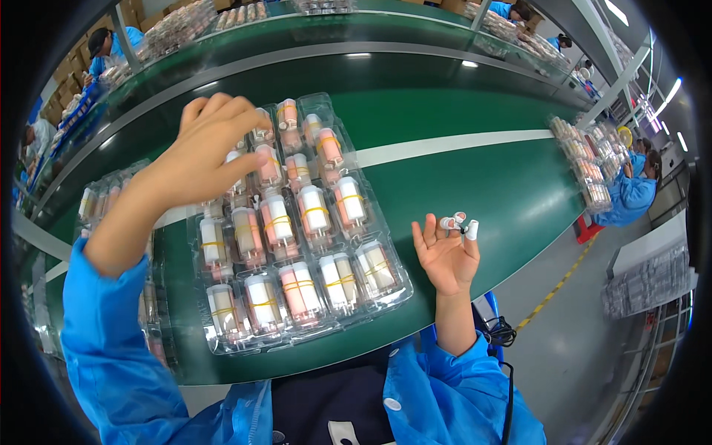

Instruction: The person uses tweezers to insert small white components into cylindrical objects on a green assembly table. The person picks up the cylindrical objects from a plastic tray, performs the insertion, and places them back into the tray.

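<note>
A clear plastic tray (378, 311) lies on the green table in front of me, with rows of small pink, white and beige tubes (299, 289) in its pockets. Yellow rubber bands bind many of them in small bundles. My left hand (215, 148) reaches over the tray's far left part, palm down. Its thumb and fingers are apart, close to a pink tube (268, 169); the palm hides the tubes below. To the right of the tray, my right hand (447, 256) is raised palm up, fingers spread and holding nothing. White finger covers (472, 231) sit on some of its fingertips.
Another filled tray (150, 311) lies at the left, partly behind my left arm. A pale strip (460, 141) crosses the green table (512, 193). Stacked filled trays (582, 159) stand at the right end, near a person in blue (630, 196). More people work across the far line.
</note>
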A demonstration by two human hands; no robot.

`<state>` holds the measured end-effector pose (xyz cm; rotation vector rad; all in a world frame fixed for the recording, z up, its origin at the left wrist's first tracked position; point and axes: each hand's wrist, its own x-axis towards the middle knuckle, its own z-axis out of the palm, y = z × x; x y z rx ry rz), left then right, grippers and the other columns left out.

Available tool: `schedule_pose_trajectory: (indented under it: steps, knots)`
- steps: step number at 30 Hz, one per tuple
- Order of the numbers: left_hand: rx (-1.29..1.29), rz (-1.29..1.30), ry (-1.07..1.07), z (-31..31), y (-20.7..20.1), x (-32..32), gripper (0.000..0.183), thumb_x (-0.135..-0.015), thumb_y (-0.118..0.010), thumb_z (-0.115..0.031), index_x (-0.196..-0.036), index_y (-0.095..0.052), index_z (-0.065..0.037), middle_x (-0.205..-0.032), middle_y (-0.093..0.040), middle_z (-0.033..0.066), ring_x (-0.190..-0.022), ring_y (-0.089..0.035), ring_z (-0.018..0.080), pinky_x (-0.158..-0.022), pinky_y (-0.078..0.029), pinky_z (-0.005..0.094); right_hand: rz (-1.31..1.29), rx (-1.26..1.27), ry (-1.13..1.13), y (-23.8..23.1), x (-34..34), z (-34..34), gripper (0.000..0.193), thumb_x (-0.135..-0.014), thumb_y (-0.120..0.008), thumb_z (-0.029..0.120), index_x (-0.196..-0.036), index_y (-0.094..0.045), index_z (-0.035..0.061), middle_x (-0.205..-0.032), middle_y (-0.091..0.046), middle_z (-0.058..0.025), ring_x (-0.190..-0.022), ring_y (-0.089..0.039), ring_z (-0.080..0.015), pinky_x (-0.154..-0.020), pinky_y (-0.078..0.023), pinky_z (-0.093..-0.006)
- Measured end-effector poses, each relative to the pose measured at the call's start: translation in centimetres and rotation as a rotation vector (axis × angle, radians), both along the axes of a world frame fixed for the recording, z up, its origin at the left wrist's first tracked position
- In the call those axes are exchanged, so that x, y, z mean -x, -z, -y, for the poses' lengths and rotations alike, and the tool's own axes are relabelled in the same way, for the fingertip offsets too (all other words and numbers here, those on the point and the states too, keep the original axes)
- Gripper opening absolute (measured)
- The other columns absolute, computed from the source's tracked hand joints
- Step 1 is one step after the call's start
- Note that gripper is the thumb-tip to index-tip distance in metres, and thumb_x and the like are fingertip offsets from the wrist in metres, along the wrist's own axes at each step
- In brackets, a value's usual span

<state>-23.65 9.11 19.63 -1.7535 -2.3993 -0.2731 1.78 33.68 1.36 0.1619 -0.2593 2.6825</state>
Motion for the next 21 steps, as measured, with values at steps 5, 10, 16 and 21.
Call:
schedule_pose_trajectory:
  steps: [5,10,16,21]
  knots:
    - [-0.073,0.198,0.023,3.5,-0.3,-3.3,0.031,-0.078,-0.065,-0.014,-0.108,-0.060,-0.007,-0.102,-0.058,0.0083,-0.105,-0.050,0.0266,-0.103,-0.022,0.0426,-0.006,0.059,0.015,-0.1,-0.3,0.1,0.024,-0.092,-0.055,0.031,-0.104,-0.063,0.0120,-0.099,-0.066,-0.0073,-0.109,-0.058,-0.0266,-0.110,-0.028,-0.0485]
    - [-0.090,0.205,-0.061,6.4,-0.1,-8.6,0.031,-0.074,-0.068,-0.010,-0.103,-0.062,-0.004,-0.098,-0.060,0.0080,-0.102,-0.053,0.0266,-0.105,-0.022,0.0476,-0.104,0.092,-0.014,0.0,0.1,-0.1,0.023,-0.091,-0.058,0.028,-0.107,-0.062,0.0122,-0.100,-0.066,-0.0064,-0.100,-0.060,-0.0218,-0.106,-0.033,-0.0450]
    - [-0.227,0.075,-0.292,15.7,0.5,-7.2,0.030,-0.076,-0.068,-0.008,-0.105,-0.062,-0.002,-0.101,-0.062,0.0097,-0.098,-0.057,0.0274,-0.091,-0.039,0.0394,-0.210,-0.060,-0.088,0.1,-0.2,-0.2,0.024,-0.087,-0.061,0.016,-0.111,-0.061,0.0115,-0.104,-0.063,-0.0084,-0.103,-0.059,-0.0198,-0.105,-0.038,-0.0421]
    - [-0.310,0.276,-0.729,25.5,-0.3,-1.7,0.025,-0.085,-0.062,-0.010,-0.108,-0.060,0.002,-0.098,-0.064,0.0077,-0.088,-0.060,0.0140,-0.079,-0.048,0.0295,-0.226,-0.103,-0.134,-0.1,-0.5,0.2,0.023,-0.090,-0.057,0.012,-0.113,-0.054,0.0102,-0.104,-0.057,-0.0084,-0.101,-0.059,-0.0196,-0.104,-0.040,-0.0428]
